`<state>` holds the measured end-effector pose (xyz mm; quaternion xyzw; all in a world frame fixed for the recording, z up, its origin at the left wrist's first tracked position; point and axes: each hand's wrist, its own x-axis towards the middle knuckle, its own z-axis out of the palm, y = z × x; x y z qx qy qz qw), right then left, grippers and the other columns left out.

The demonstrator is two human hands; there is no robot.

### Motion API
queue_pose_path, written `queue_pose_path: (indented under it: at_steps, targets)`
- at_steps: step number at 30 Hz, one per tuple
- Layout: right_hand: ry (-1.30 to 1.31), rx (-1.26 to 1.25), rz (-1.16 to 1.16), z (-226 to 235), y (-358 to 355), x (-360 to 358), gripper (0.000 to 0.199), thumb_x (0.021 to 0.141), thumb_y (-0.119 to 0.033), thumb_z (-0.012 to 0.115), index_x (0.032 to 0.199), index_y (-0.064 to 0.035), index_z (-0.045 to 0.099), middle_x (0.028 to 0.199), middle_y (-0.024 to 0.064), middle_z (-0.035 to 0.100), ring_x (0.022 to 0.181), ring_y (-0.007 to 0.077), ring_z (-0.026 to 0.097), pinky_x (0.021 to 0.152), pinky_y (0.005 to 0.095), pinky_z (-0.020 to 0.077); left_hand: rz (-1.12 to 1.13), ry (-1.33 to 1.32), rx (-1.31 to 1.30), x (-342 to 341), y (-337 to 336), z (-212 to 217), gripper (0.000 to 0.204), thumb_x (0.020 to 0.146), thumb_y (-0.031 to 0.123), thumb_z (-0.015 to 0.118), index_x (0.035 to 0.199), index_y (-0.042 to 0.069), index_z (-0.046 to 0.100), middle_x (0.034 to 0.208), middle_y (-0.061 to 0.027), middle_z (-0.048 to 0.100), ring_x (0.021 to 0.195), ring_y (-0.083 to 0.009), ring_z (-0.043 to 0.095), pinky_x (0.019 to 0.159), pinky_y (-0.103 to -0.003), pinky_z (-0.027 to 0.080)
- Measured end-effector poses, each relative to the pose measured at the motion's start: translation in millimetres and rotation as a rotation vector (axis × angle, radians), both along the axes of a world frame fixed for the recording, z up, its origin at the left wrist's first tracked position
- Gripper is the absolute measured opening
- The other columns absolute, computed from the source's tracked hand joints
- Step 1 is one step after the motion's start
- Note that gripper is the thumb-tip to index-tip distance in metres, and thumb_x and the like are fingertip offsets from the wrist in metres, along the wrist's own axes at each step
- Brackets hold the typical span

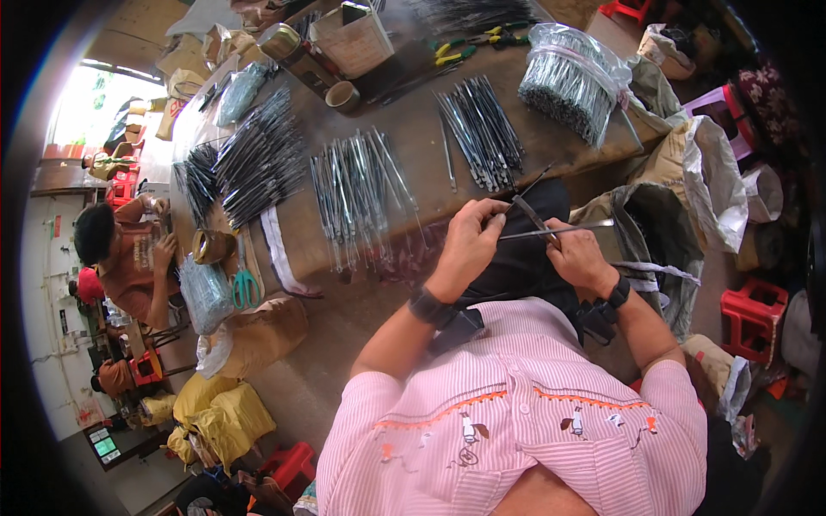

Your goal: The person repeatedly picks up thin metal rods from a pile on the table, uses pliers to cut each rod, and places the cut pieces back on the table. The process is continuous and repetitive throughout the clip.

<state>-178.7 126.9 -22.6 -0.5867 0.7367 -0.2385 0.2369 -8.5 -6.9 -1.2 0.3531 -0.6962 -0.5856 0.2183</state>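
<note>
My left hand [470, 234] is closed in a pinch in front of my lap, near the table edge. A thin dark metal rod [533, 182] slants up and away from its fingertips. My right hand [582, 256] is wrapped round a flat dark metal bar [531, 211], whose far end meets the rod by my left fingers. A silvery metal rod [585, 227] runs crosswise through the same area and passes by my right fingers. Whether the right hand grips it too is hard to tell. Just beyond my hands lies a pile of thin metal rods [482, 129].
More rods lie in a middle pile [366, 193] and a left pile [258, 159]. A plastic-wrapped rod bundle [572, 82] stands far right, near yellow-handled pliers [456, 53]. Teal scissors [244, 284] hang at the table's left end. An open sack [662, 232] stands right; another person [133, 258] sits left.
</note>
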Motion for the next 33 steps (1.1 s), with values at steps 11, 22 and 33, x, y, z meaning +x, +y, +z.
queue_pose_path:
  at_steps: [11, 22, 33]
  targets:
    - [-0.099, 0.015, -0.014, 14.0, -30.5, 25.0, 0.023, 0.078, -0.011, 0.053, 0.100, -0.0059, 0.053, 0.084, 0.0205, 0.060, 0.083, 0.0417, 0.058, 0.072, 0.0480, 0.0453, 0.051, -0.184, -0.269, 48.0, -10.1, 10.4, 0.021, 0.086, 0.013, 0.063, 0.103, 0.000, 0.065, 0.086, -0.0176, 0.057, 0.083, -0.0316, 0.059, 0.075, -0.038, 0.047]
    - [-0.308, -0.035, -0.025, 6.4, -44.0, 30.9, 0.035, 0.078, -0.009, 0.049, 0.112, -0.0029, 0.052, 0.086, 0.0175, 0.061, 0.082, 0.0385, 0.059, 0.075, 0.0428, 0.0474, 0.391, 0.035, 0.252, 97.1, -70.0, -22.7, 0.032, 0.094, 0.016, 0.053, 0.118, -0.004, 0.059, 0.079, -0.0067, 0.064, 0.066, -0.0126, 0.060, 0.057, -0.027, 0.048]
    - [-0.791, -0.007, -0.203, 4.2, -16.5, 22.2, 0.028, 0.079, -0.003, 0.045, 0.105, -0.0001, 0.054, 0.075, 0.0047, 0.057, 0.060, 0.0123, 0.055, 0.055, 0.0266, 0.0455, 0.223, -0.301, -0.458, 56.2, -64.9, -11.4, 0.033, 0.084, 0.020, 0.064, 0.108, -0.002, 0.060, 0.101, -0.0213, 0.058, 0.099, -0.0377, 0.058, 0.084, -0.043, 0.048]
